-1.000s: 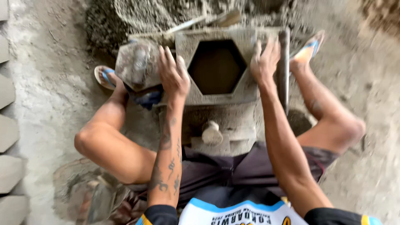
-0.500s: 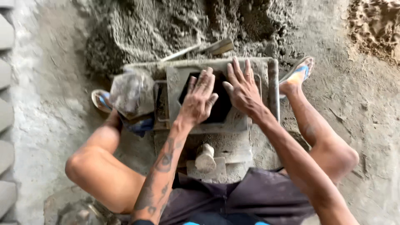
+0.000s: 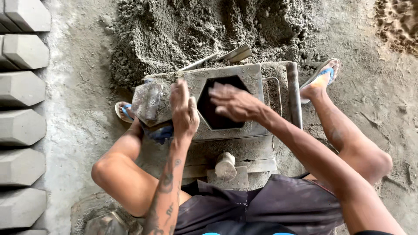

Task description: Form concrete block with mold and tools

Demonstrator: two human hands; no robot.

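Evidently both hands work over the hexagonal mould (image 3: 226, 104), set between the knees beside the mortar pile (image 3: 196, 30) for easy reach; the left hand (image 3: 185, 111) rests open on its rim, the right hand (image 3: 233, 102) hovers open-fingered above the dark cavity, gripping nothing

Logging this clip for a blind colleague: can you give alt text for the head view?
Seen from above, a seated person's left hand and right hand hover over a hexagonal mould on the ground, beside a pile of grey mix. Finished hexagonal blocks line the left edge.
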